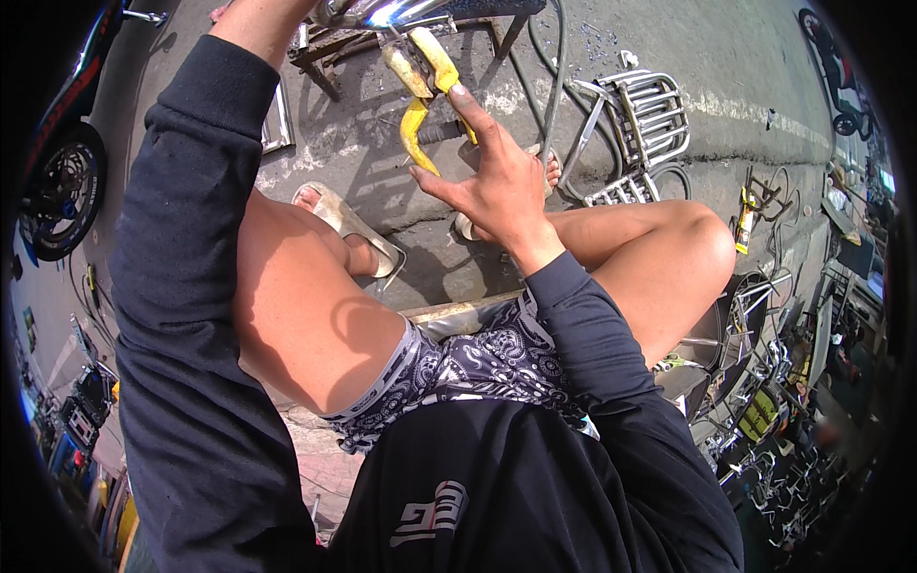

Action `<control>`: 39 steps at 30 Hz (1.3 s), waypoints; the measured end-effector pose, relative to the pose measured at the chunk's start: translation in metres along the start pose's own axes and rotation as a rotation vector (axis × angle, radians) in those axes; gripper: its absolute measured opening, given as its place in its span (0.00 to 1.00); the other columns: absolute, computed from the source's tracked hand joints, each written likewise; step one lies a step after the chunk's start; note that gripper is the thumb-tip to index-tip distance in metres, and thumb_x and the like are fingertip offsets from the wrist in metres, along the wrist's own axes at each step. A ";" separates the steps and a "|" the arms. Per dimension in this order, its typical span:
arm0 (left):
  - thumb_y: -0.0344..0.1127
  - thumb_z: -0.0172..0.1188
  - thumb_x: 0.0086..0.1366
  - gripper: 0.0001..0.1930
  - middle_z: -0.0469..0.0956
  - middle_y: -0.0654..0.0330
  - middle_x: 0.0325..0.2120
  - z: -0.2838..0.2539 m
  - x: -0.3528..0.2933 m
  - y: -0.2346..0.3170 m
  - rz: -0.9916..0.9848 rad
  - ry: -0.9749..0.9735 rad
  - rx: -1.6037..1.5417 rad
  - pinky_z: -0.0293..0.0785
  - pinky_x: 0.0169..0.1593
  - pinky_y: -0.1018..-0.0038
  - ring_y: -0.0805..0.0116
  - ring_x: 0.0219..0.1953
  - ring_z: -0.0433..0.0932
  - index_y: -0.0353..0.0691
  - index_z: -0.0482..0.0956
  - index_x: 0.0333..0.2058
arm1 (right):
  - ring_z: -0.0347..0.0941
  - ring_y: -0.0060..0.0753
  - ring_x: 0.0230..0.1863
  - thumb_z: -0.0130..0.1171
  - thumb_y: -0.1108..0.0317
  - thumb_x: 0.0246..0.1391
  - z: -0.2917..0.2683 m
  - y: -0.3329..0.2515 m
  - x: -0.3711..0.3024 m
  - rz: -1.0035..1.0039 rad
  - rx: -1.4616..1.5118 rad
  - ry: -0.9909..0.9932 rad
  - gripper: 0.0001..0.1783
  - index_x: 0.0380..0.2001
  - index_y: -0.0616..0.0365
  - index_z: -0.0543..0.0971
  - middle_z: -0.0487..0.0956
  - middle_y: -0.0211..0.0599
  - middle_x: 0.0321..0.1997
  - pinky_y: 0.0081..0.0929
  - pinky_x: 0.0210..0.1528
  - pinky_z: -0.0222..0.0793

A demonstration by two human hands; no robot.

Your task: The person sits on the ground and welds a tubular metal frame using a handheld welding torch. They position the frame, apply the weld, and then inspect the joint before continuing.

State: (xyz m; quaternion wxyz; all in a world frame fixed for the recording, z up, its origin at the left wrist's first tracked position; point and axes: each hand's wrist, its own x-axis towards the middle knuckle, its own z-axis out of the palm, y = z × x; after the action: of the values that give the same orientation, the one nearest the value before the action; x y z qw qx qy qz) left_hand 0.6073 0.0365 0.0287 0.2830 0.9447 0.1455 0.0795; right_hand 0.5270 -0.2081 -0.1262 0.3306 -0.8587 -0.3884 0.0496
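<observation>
Right hand: our right hand is half open, fingers spread, fingertips on the yellow-handled pliers.
Pliers: their jaws meet a shiny metal part at the top edge.
Left hand: mostly out of frame; we cannot tell its grip.
Around: chrome rack on the pavement right; sandal below.
</observation>
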 end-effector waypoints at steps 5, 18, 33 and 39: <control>0.30 0.66 0.67 0.07 0.87 0.45 0.33 -0.003 -0.002 0.004 -0.086 -0.023 -0.002 0.81 0.41 0.62 0.60 0.34 0.86 0.31 0.85 0.38 | 0.85 0.38 0.39 0.83 0.48 0.41 0.003 0.001 -0.001 0.009 0.054 0.044 0.58 0.73 0.43 0.63 0.84 0.42 0.53 0.36 0.41 0.84; 0.30 0.66 0.67 0.07 0.87 0.45 0.31 -0.005 -0.002 0.007 -0.087 -0.010 0.015 0.81 0.41 0.62 0.60 0.34 0.86 0.31 0.85 0.36 | 0.87 0.45 0.47 0.83 0.48 0.40 0.003 0.001 0.002 -0.016 0.016 0.046 0.57 0.71 0.44 0.65 0.83 0.44 0.58 0.38 0.44 0.84; 0.29 0.67 0.66 0.06 0.87 0.47 0.30 -0.003 -0.001 0.003 -0.061 0.001 0.001 0.80 0.39 0.63 0.63 0.32 0.85 0.32 0.85 0.35 | 0.87 0.44 0.47 0.83 0.49 0.41 0.003 0.000 0.005 0.006 0.014 0.011 0.55 0.71 0.44 0.66 0.83 0.43 0.59 0.38 0.45 0.85; 0.30 0.68 0.66 0.05 0.86 0.49 0.29 -0.003 -0.003 0.002 -0.081 -0.012 -0.032 0.80 0.38 0.62 0.63 0.31 0.84 0.34 0.85 0.35 | 0.87 0.42 0.44 0.83 0.49 0.41 0.002 0.000 0.004 0.021 0.021 -0.002 0.55 0.71 0.44 0.66 0.83 0.44 0.58 0.37 0.44 0.85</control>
State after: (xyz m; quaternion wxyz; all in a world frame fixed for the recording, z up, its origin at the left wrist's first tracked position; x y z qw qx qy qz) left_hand 0.6048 0.0354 0.0323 0.3017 0.9338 0.1808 0.0647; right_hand 0.5289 -0.2038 -0.1269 0.3387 -0.8592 -0.3791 0.0579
